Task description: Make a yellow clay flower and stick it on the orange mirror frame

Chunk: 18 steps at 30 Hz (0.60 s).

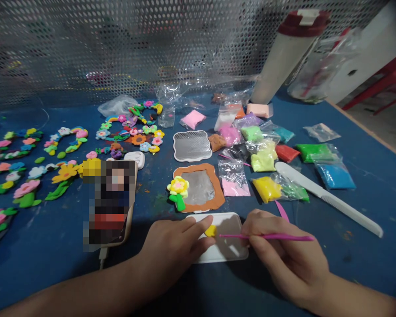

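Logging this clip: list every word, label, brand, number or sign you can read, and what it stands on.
No readable text anywhere in view.
Tan-edged rectangular phone: screen pixelated; small marks near its lower end too small to read.
Slim pink plastic tool in the right hand: no lettering visible.

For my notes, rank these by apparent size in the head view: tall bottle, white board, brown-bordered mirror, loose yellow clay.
1. Tall bottle
2. White board and brown-bordered mirror: too close to rank; board partly covered
3. Loose yellow clay
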Each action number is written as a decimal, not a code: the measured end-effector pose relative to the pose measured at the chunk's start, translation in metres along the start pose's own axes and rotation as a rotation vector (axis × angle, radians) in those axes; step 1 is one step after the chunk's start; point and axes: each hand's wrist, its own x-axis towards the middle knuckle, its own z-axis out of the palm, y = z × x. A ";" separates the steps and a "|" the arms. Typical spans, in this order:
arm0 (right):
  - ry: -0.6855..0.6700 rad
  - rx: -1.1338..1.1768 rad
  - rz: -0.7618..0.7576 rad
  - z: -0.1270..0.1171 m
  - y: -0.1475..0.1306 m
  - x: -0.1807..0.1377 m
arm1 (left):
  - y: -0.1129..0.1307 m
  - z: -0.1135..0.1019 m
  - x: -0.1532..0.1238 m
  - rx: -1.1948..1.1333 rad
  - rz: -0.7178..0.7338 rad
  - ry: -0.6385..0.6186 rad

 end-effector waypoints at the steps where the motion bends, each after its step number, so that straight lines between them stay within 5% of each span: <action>1: -0.024 -0.016 0.001 0.001 0.000 0.000 | 0.000 0.000 0.000 -0.011 -0.002 -0.001; 18: -0.204 -0.149 -0.123 0.008 0.003 0.003 | -0.002 0.000 0.000 -0.008 0.030 -0.018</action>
